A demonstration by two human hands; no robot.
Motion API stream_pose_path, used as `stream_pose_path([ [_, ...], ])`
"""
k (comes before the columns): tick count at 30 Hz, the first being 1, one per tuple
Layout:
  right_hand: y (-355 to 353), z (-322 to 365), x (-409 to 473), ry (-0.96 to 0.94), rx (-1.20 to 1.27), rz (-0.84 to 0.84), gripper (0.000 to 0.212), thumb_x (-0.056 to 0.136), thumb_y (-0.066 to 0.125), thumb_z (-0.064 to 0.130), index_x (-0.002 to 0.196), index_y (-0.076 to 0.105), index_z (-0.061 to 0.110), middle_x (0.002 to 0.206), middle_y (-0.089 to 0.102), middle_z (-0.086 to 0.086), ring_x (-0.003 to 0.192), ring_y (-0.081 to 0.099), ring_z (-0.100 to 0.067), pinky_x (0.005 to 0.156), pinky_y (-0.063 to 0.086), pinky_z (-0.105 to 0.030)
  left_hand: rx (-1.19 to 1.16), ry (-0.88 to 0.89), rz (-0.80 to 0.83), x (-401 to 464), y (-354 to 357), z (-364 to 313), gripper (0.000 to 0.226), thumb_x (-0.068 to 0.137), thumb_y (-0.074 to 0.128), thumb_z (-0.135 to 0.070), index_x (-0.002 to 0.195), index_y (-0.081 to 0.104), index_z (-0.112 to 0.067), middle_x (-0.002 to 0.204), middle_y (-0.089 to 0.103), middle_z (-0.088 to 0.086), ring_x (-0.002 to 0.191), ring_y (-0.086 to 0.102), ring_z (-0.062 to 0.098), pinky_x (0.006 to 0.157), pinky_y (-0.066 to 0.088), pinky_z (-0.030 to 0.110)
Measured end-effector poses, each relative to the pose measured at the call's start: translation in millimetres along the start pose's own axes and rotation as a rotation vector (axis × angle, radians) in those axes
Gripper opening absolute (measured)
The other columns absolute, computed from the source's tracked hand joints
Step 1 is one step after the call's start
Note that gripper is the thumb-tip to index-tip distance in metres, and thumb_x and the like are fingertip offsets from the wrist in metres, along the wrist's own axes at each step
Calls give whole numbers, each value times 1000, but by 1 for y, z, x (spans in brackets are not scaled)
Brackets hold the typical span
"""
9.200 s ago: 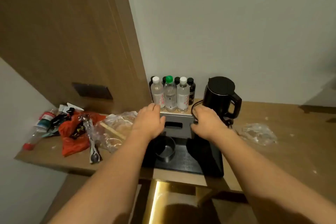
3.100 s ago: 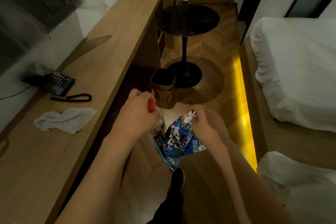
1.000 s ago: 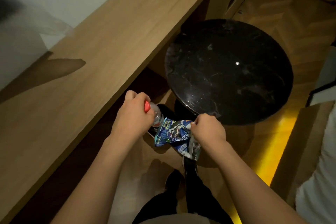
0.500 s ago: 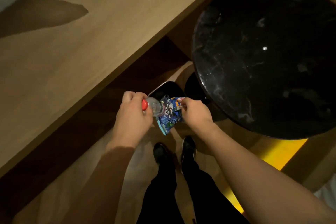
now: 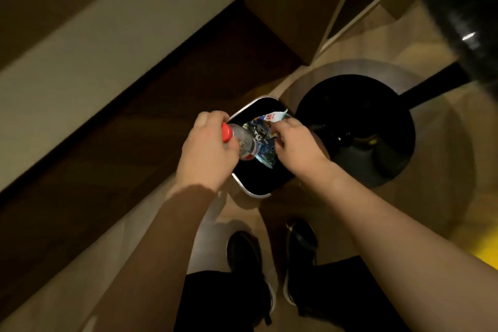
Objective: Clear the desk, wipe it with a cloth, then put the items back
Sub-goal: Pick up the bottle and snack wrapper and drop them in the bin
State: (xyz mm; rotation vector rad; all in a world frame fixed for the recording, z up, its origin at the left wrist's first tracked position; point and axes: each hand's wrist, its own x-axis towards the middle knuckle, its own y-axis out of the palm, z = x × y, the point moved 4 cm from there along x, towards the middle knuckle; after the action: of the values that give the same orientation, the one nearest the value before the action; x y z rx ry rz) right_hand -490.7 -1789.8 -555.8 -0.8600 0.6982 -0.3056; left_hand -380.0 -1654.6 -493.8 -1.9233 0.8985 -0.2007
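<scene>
My left hand (image 5: pixel 206 152) grips a clear plastic bottle (image 5: pixel 242 141) with a red cap near its neck, tilted over a small black bin (image 5: pixel 258 186) with a pale rim on the floor. My right hand (image 5: pixel 295 145) pinches the top of a blue printed snack wrapper (image 5: pixel 262 129), which hangs over the bin's opening beside the bottle. Both items are above the bin mouth. The bin's inside is dark and its contents are hidden.
The round black base (image 5: pixel 358 127) of a pedestal table stands right of the bin, with its top (image 5: pixel 463 8) blurred at upper right. The wooden desk edge (image 5: pixel 80 121) runs diagonally at the left. My black shoes (image 5: pixel 272 259) stand on the pale floor below.
I have bent lower over the floor. Both hands, still holding the bottle and wrapper, have come down over the bin opening, which now fills more of the view.
</scene>
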Motion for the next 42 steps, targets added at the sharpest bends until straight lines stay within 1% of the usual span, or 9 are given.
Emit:
stream_pose_path([
  [7, 87, -52, 63, -149, -161, 1, 30, 88, 56, 27, 110, 66, 10, 106, 63, -13, 97, 61, -30, 71, 40, -28, 105, 109, 84, 49, 106, 58, 37, 90, 67, -28, 125, 58, -23, 117, 50, -5, 100, 57, 18, 82, 50, 33],
  [11, 129, -67, 101, -108, -210, 76, 32, 82, 47, 31, 96, 65, 8, 97, 66, -18, 92, 64, -35, 75, 53, -37, 251, 182, 128, 79, 154, 79, 33, 88, 66, -27, 120, 60, -19, 115, 53, 1, 102, 58, 24, 81, 51, 36],
  [18, 164, -87, 115, -72, -261, 224, 28, 91, 58, 26, 116, 66, 16, 107, 69, -9, 89, 64, -25, 72, 49, -29, 380, 133, 266, 104, 204, 101, 7, 83, 67, -13, 87, 60, -14, 88, 56, 4, 71, 57, 21, 52, 43, 29],
  [20, 169, -95, 112, -42, -244, 282, 31, 93, 58, 27, 123, 63, 19, 114, 67, -7, 89, 61, -24, 78, 49, -29, 416, 116, 310, 106, 215, 106, 16, 83, 65, -8, 76, 54, -17, 79, 55, 4, 63, 54, 17, 46, 37, 26],
  [24, 172, -108, 113, -28, -273, 333, 55, 97, 56, 29, 148, 42, 14, 146, 48, -14, 127, 51, -30, 103, 42, -32, 456, 116, 353, 113, 229, 110, 27, 87, 63, -7, 69, 48, -20, 74, 52, 2, 61, 52, 16, 46, 36, 26],
  [26, 172, -110, 114, -18, -267, 324, 52, 97, 56, 28, 144, 46, 10, 143, 50, -15, 125, 52, -30, 97, 42, -30, 466, 93, 335, 116, 232, 108, 28, 87, 64, -7, 68, 47, -19, 73, 51, 2, 61, 51, 17, 48, 38, 28],
  [31, 170, -105, 117, -32, -219, 209, 26, 92, 60, 23, 114, 63, 8, 108, 65, -14, 92, 63, -27, 80, 53, -33, 522, 57, 317, 114, 229, 108, 12, 88, 65, -10, 99, 64, -10, 81, 51, 4, 78, 57, 27, 67, 54, 41],
  [36, 145, -73, 104, -89, -191, 86, 22, 85, 62, 14, 105, 64, 5, 104, 66, -18, 100, 64, -35, 88, 54, -40, 534, 61, 313, 91, 202, 96, 44, 88, 67, -12, 131, 55, -9, 125, 53, 15, 115, 53, 38, 82, 51, 47],
  [42, 58, -4, 35, -115, -265, 52, 41, 89, 60, 15, 130, 58, 12, 125, 56, -11, 115, 57, -31, 94, 50, -36, 498, 48, 243, 45, 101, 51, 47, 92, 62, -14, 137, 49, -10, 132, 52, 14, 122, 49, 36, 93, 50, 47],
])
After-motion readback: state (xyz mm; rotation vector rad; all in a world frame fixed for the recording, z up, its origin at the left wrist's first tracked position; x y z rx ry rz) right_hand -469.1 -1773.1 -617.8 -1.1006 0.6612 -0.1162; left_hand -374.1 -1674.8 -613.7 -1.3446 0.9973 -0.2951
